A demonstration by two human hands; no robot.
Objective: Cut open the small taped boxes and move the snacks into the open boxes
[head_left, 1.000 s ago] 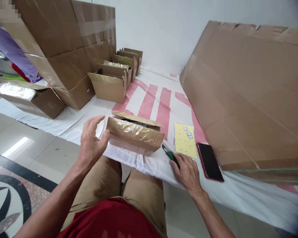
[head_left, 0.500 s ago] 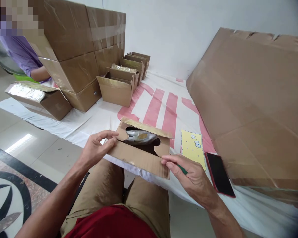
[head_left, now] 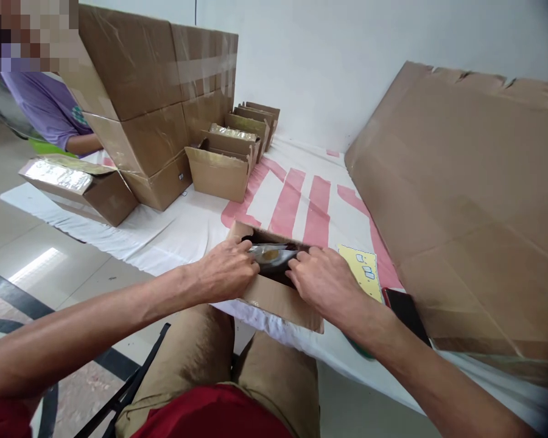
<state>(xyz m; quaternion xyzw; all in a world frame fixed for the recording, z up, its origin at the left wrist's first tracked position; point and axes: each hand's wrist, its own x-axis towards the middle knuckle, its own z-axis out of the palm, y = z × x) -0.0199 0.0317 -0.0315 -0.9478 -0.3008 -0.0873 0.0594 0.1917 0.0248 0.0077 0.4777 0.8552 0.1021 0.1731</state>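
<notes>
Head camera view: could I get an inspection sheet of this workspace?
Surface: white sheet with pink stripes.
Job's things: small cardboard box, open, with a shiny packet inside.
Clutter: yellow card and dark phone right of the box.
Hands: left hand and right hand both reach into the box, fingers at the packet; grip not clear.
Cables: nothing seen.
Surroundings: open boxes in a row, stacked cartons, large flat cardboard sheet, another person's purple sleeve far left.
</notes>
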